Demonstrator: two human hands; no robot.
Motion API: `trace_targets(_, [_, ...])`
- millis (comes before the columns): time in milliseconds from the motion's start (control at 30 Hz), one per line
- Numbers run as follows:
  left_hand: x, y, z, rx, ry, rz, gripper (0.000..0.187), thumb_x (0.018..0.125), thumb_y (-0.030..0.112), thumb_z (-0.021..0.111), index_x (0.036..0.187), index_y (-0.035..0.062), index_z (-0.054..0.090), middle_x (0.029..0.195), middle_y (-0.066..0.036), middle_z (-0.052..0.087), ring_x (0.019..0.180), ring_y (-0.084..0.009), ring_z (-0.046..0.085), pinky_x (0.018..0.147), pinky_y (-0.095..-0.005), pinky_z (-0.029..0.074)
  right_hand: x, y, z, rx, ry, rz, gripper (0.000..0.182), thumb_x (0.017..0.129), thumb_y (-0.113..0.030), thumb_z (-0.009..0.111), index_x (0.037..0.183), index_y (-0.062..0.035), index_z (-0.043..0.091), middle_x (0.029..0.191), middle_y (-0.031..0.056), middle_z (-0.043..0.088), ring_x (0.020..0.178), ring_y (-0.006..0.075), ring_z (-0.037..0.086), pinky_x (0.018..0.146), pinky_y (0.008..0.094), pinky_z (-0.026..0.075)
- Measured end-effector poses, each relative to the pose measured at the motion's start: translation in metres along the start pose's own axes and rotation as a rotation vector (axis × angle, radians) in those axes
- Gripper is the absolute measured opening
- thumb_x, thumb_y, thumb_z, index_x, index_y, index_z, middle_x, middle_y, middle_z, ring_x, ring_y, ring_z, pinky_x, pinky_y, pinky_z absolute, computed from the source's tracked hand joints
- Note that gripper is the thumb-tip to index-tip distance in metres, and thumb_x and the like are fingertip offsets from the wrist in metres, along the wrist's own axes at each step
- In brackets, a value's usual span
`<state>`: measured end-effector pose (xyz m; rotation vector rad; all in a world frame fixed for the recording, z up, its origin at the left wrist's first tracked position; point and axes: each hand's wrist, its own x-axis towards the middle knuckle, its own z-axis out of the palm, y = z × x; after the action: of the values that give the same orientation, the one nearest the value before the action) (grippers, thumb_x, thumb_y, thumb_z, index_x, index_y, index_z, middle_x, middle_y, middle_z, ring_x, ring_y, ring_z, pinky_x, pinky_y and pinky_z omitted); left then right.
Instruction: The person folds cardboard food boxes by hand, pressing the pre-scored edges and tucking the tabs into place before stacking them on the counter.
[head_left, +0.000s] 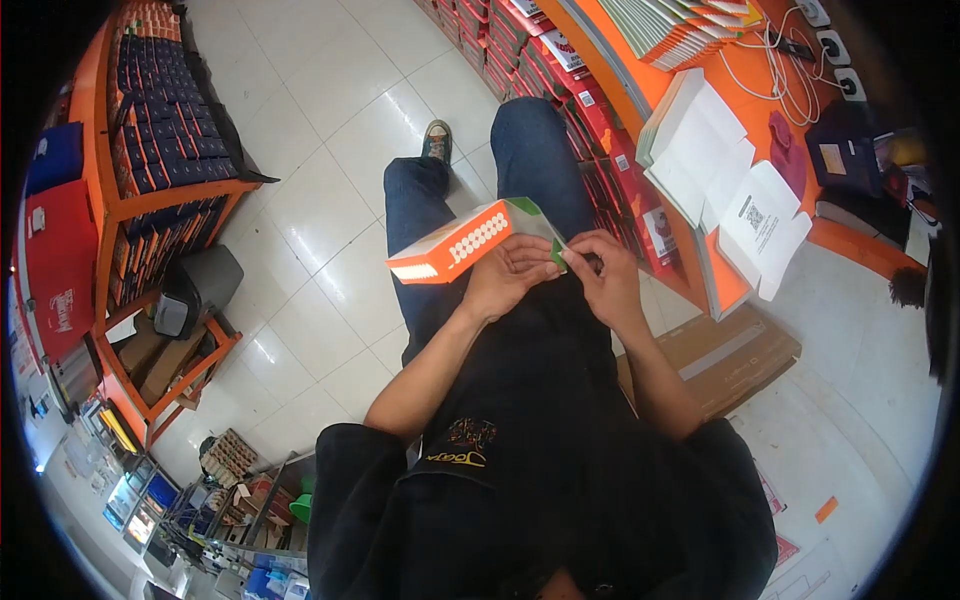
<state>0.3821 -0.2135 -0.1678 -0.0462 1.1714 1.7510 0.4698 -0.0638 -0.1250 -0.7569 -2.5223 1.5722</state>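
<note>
**Two hands at a green flap on an orange-and-white box**

With the box as the dial's centre, clock hours give each place. The box [465,240] sits over the person's lap, its dotted orange side showing; what it holds cannot be told. The left hand [503,282] lies against its near side, fingers bent around the green flap [557,257] at three o'clock. The right hand [608,278] pinches that same flap between thumb and fingers.

Between nine and ten o'clock, an orange shelf [150,205] holds rows of dark boxes [175,130], with brown cardboard [168,375] in its bottom bay. A grey bin [212,280] is at nine, its contents hidden. At two, red boxes [606,135] stand stacked beside an orange table [722,285] bearing opened white cartons [695,150]. A taped brown carton [735,365] lies at four, partly behind the right forearm. Between seven and eight are egg trays [230,457].
</note>
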Motion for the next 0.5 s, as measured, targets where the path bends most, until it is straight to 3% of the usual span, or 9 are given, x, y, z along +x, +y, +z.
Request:
trace_targets(200, [0.004, -0.006, -0.008, 0.116, 0.026, -0.012, 0.019, 0.087, -0.002, 0.071, 0.103, -0.0045, 0.062, 0.098, -0.014, 0.07, 0.089, -0.0186, 0.07, 0.081, -0.029, 0.06, -0.004, 0.011, 0.009, 0.058, 0.045, -0.001, 0.009, 0.086, -0.008, 0.072, 0.088, 0.0007, 0.069, 0.091, 0.0091, 0.066, 0.075, 0.0149, 0.065, 0.058, 0.0245, 0.048])
trace_targets(300, [0.006, -0.006, -0.009, 0.084, -0.023, -0.007, 0.017, 0.087, -0.002, 0.071, 0.102, -0.004, 0.062, 0.096, -0.013, 0.069, 0.088, -0.0173, 0.069, 0.079, -0.0281, 0.059, -0.004, 0.015, 0.008, 0.278, 0.029, -0.003, 0.009, 0.088, -0.008, 0.07, 0.088, 0.0011, 0.069, 0.092, 0.0087, 0.065, 0.075, 0.0121, 0.063, 0.062, 0.0224, 0.048])
trace_targets(367, [0.009, -0.007, -0.007, 0.033, -0.062, 0.034, 0.014, 0.088, -0.001, 0.07, 0.098, -0.0025, 0.061, 0.093, -0.011, 0.068, 0.086, -0.016, 0.068, 0.078, -0.0275, 0.059, -0.004, 0.008, 0.005, 0.433, 0.058, 0.126, 0.01, 0.089, -0.008, 0.071, 0.088, 0.0023, 0.069, 0.095, 0.0089, 0.065, 0.078, 0.011, 0.063, 0.065, 0.0224, 0.048])
trace_targets(500, [0.008, -0.006, -0.005, 0.06, -0.05, 0.076, 0.014, 0.089, -0.002, 0.069, 0.098, -0.0011, 0.06, 0.092, -0.01, 0.067, 0.083, -0.0155, 0.068, 0.077, -0.0269, 0.058, -0.008, 0.002, 0.015, 0.343, 0.072, 0.092, 0.009, 0.087, -0.006, 0.071, 0.088, 0.0026, 0.069, 0.097, 0.0079, 0.065, 0.083, 0.0122, 0.064, 0.07, 0.0257, 0.05])
